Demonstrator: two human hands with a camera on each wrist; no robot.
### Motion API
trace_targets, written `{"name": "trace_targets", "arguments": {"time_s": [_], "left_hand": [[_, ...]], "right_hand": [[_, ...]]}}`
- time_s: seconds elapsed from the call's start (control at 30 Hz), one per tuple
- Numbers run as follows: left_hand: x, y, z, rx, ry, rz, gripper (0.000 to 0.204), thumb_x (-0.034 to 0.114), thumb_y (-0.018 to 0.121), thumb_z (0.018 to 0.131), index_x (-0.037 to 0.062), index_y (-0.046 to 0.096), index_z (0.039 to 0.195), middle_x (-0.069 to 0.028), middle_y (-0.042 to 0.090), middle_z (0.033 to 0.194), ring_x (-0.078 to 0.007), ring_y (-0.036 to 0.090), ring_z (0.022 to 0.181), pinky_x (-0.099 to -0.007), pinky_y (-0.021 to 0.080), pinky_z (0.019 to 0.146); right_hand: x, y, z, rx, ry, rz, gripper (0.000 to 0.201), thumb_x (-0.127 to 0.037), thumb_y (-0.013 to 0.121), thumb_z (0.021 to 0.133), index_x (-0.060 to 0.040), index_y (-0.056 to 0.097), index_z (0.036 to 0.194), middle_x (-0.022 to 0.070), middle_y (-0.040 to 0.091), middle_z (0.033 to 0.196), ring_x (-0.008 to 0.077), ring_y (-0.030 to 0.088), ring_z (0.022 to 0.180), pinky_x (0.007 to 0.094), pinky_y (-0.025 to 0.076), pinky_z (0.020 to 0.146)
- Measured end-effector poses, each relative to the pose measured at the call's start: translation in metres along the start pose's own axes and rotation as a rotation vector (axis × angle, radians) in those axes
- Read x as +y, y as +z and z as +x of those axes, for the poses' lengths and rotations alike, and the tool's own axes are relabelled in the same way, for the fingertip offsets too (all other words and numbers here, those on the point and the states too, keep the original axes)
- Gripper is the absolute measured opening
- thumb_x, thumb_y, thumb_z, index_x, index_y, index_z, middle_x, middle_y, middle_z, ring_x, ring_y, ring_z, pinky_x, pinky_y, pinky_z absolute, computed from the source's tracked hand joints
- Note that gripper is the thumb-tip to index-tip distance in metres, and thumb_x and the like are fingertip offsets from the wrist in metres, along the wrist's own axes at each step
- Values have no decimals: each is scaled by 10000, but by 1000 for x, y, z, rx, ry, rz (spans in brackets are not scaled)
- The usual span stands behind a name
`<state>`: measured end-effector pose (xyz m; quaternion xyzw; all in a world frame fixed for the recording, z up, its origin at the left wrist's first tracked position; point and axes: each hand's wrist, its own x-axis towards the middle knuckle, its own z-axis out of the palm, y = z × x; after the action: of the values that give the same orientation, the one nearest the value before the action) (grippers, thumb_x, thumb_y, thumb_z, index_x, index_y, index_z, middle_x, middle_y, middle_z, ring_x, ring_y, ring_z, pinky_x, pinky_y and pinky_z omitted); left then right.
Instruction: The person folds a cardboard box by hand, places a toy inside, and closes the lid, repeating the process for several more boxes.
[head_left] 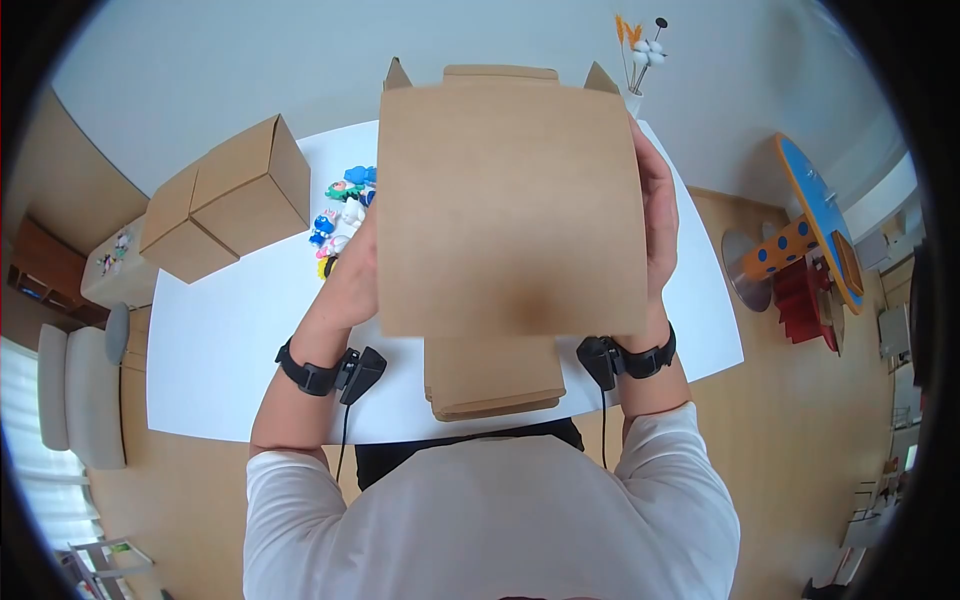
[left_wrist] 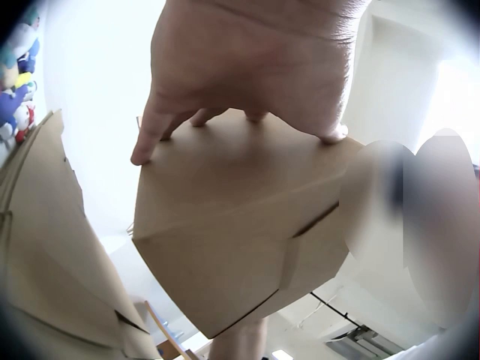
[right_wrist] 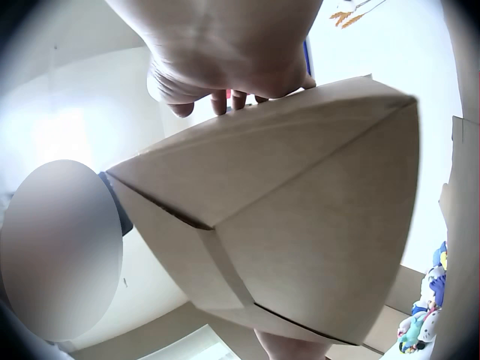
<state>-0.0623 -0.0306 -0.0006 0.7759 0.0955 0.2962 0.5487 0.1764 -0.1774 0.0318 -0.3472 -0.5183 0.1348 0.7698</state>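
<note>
A cardboard box [head_left: 510, 200] is held up over the white table, between both hands. Small flaps stick up along its far edge. My left hand [left_wrist: 251, 67] presses on one side face with fingers spread, the fingertips and thumb against the cardboard. On the opposite side, my right hand [right_wrist: 225, 49] presses with long, extended fingers; the head view shows that hand [head_left: 655, 215] along the box's right edge. The box hides most of the left hand's fingers in the head view. Below the box, a stack of flat, folded cardboard [head_left: 495, 380] lies near the table's front edge.
Another pair of cardboard boxes [head_left: 235, 195] stands at the table's left. Several small colourful toy figures [head_left: 340, 220] lie beside them on the white table [head_left: 230, 350]. At the back right, a white vase [head_left: 632, 102] holds dried stems. A blue and orange child's table stands further right.
</note>
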Motion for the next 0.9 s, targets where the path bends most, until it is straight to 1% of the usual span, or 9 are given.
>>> {"name": "trace_targets", "arguments": {"time_s": [0.1, 0.2, 0.23, 0.33, 0.37, 0.5, 0.67, 0.8, 0.9], "left_hand": [[7, 3, 5, -28, 12, 94, 909, 524, 610, 913, -4, 218, 1541, -140, 305, 1567, -246, 291, 1444, -391, 240, 1163], [-14, -17, 8, -78, 118, 144, 1049, 613, 672, 833, -8, 210, 1542, -139, 322, 1556, -249, 285, 1448, -389, 264, 1153], [-19, -19, 9, -80, 133, 104, 1082, 634, 688, 811, -10, 214, 1540, -140, 328, 1552, -252, 289, 1446, -388, 270, 1150], [-26, -16, 10, -20, 84, -146, 1072, 640, 695, 799, -15, 253, 1524, -151, 354, 1530, -273, 329, 1422, -388, 277, 1143], [-32, -16, 8, -7, 66, -146, 1043, 631, 683, 814, -13, 264, 1519, -157, 363, 1521, -280, 344, 1411, -390, 276, 1142], [-7, -4, 3, 44, -132, -211, 924, 567, 618, 888, -28, 270, 1504, -188, 386, 1487, -299, 366, 1386, -401, 248, 1148], [0, 15, 0, 143, 175, 223, 816, 423, 553, 944, -42, 212, 1521, -228, 289, 1552, -327, 271, 1451, -413, 206, 1174], [-10, 18, 8, 108, 434, 388, 831, 395, 553, 940, -41, 170, 1534, -225, 217, 1596, -357, 222, 1476, -424, 171, 1190], [-16, 14, 15, 34, 423, 426, 749, 328, 580, 942, 19, 245, 1537, -194, 238, 1596, -348, 266, 1458, -422, 244, 1163]], "right_hand": [[9, -17, -2, 9, -54, 185, 513, -375, 397, 1047, 75, 546, 1244, 210, 480, 1423, 322, 463, 1308, 450, 326, 1123], [22, -37, 0, -134, -80, 564, 468, -319, 375, 1055, 80, 619, 1073, 233, 575, 1281, 334, 532, 1213, 479, 389, 1068], [22, -33, -3, -19, -81, 542, 413, -268, 395, 1051, 66, 623, 966, 226, 641, 1103, 320, 601, 1086, 488, 437, 1016], [46, -48, -13, -86, -92, 355, 360, -245, 442, 1034, 50, 616, 923, 202, 657, 1002, 304, 634, 962, 495, 460, 984], [47, -47, -19, -8, -90, 193, 306, -229, 484, 1019, 36, 605, 927, 176, 661, 941, 272, 644, 861, 466, 489, 938], [34, -30, -29, 39, -54, -104, 414, -302, 602, 949, 45, 565, 1171, 159, 631, 1087, 200, 614, 867, 359, 514, 852], [-11, 1, -24, -110, -163, -617, 764, -303, 756, 824, 2, 421, 1438, 136, 553, 1241, 154, 557, 870, 279, 500, 735], [-21, -2, -26, -24, 56, -736, 669, -182, 721, 842, -14, 450, 1429, 60, 585, 1032, 82, 479, 707, 218, 434, 633], [-26, 0, -24, 89, 171, -687, 565, -90, 624, 877, -21, 470, 1417, 31, 614, 996, 45, 418, 598, 191, 385, 564]]}}
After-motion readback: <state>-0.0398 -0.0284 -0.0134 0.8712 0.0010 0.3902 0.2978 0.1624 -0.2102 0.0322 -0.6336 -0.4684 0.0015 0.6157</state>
